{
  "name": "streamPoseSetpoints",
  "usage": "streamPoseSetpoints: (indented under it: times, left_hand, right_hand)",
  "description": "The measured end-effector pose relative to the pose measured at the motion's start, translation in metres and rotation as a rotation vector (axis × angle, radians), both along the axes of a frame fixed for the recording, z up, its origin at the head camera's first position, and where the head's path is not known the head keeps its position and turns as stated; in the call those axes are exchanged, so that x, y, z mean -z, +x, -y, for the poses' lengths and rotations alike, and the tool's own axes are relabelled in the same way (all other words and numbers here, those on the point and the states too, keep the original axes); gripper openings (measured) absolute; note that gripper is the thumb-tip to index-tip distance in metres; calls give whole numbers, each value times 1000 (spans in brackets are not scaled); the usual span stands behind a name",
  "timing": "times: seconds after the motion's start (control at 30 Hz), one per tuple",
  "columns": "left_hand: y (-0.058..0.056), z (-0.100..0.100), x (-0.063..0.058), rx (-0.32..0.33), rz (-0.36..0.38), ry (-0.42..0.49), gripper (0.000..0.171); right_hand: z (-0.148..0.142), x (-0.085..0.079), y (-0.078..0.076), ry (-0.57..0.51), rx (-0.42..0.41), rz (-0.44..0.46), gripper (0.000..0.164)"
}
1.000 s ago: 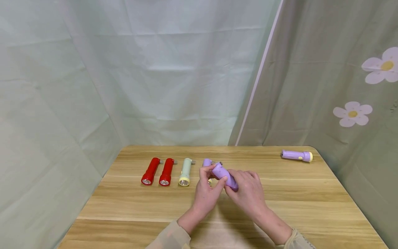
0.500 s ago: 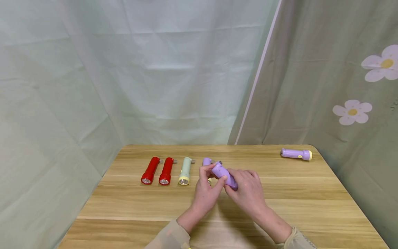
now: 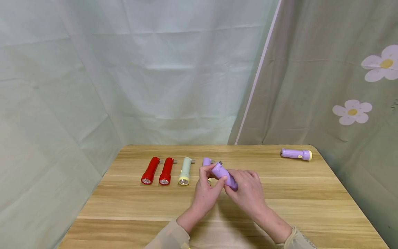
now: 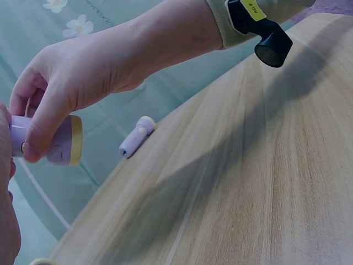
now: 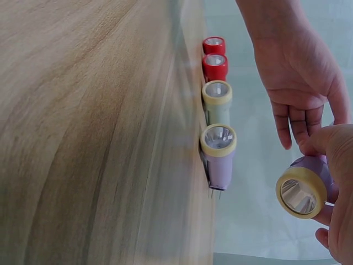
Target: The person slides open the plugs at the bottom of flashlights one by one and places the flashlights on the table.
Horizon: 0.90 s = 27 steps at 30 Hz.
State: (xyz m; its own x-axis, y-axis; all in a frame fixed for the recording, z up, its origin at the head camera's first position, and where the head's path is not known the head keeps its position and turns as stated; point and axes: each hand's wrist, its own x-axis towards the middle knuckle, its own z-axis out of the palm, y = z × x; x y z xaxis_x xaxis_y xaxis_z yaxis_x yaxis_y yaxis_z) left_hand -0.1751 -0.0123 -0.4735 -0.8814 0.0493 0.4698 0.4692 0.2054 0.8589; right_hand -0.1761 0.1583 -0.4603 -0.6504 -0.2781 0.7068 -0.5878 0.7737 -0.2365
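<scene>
A purple flashlight [image 3: 223, 175] is held above the table between both hands, its tail tilted up and away. At that tail a short metal plug [image 3: 220, 162] sticks out. My left hand [image 3: 206, 195] pinches the tail end with thumb and fingers. The right hand [image 3: 248, 193] grips the body near the head, its thumb on the side in the left wrist view. A yellow rim with a clear lens [image 5: 298, 194] shows on the held flashlight in the right wrist view. Behind the left hand lies another purple flashlight [image 3: 206, 161], partly hidden, with its prongs out.
Left of the hands, a pale green flashlight [image 3: 185, 169] and two red flashlights [image 3: 152, 169] lie in a row, prongs pointing right. One more purple flashlight [image 3: 295, 154] lies near the far right corner of the wooden table [image 3: 311, 214]. Curtains [image 3: 186, 86] hang behind and beside it.
The head view has tilted down very slightly. Both hands keep the same hold on the purple flashlight, and the other flashlights have not moved.
</scene>
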Motion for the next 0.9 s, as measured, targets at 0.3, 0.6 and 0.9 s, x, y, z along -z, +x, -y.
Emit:
streamPoseSetpoints:
  times: [0.3,0.6,0.9]
  left_hand:
    - [1,1,0,4,46,-4,52]
    - [2,-2,-2,-17,99,-7,54]
    - [2,4,0,27,67,5,51]
  right_hand:
    - [0,1,1,0,-9,-16,39]
    - [0,2,2,8,-3,-8,39]
    - [1,3,2,5,-7,-16,40]
